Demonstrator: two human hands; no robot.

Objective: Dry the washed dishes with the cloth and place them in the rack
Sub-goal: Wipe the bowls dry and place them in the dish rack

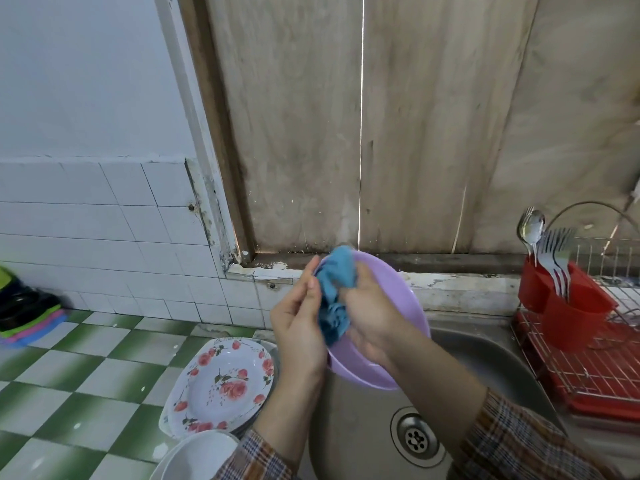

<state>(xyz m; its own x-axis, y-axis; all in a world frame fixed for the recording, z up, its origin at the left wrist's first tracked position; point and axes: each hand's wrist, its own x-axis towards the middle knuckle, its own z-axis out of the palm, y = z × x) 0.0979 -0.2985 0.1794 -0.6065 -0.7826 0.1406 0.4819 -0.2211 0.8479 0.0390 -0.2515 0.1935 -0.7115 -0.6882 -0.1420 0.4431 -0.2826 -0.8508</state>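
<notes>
Centre frame: left hand [298,327] and right hand [374,317], both bare, forearms uncovered and running down toward the bottom edge. Long plaid woven-fabric left sleeve [256,459], brown and tan with blue-grey and orange lines, ends in a cuff at bottom centre. Matching plaid right sleeve [519,441] fills lower right, cuff edge cutting diagonally across the forearm.

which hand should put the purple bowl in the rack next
Left hand, probably: it holds the bowl by its rim; the right hand grips the cloth, though the rack stands to the right.
</notes>
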